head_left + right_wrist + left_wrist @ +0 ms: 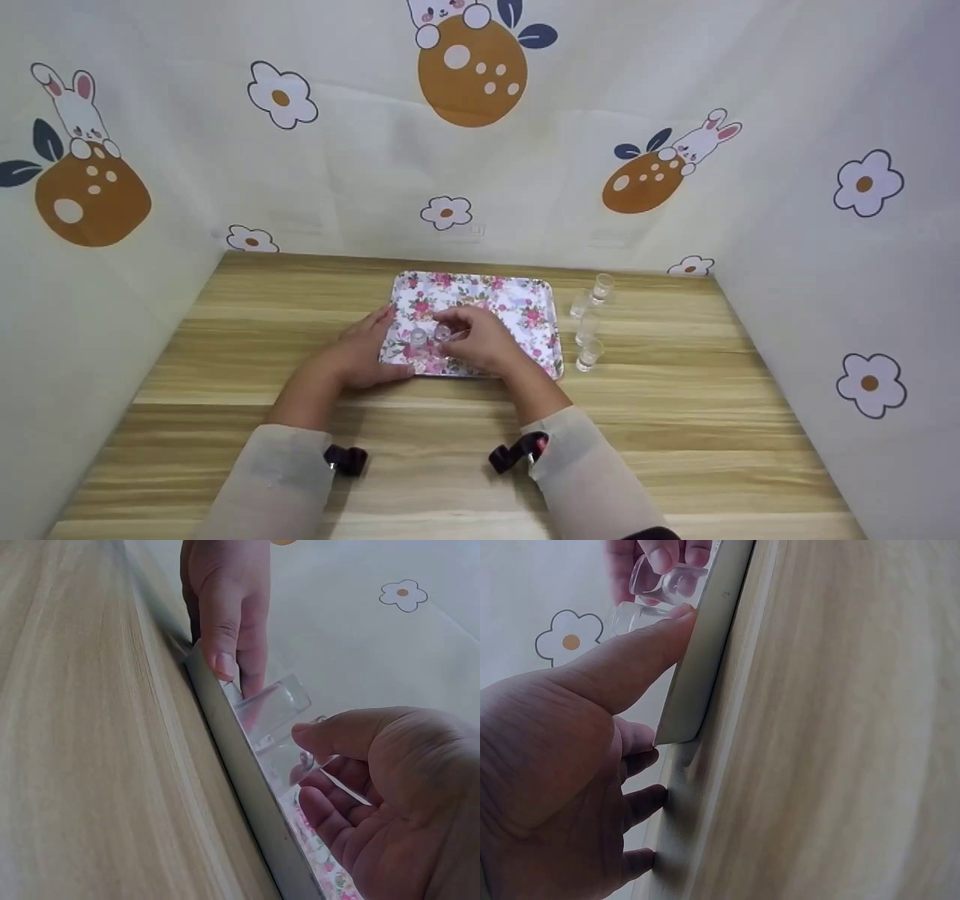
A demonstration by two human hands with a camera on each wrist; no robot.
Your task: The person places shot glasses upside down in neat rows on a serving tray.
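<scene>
A floral tray [517, 294] lies on the wooden table. My left hand [365, 354] rests against its front left corner. Its thumb lies on the front rim, while the other fingers reach along the left side and touch the tabletop in the left wrist view. My right hand [484, 341] is over the tray and pinches a small clear shot glass [279, 763] between thumb and fingers, at the tray's surface. Just left of it, a second clear shot glass [418, 339] stands on the tray near my left thumb.
Several more clear shot glasses [589, 355] stand on the table just right of the tray, in a rough line front to back. The wooden table [420, 465] ends at patterned cloth walls [345, 165] at the back and sides.
</scene>
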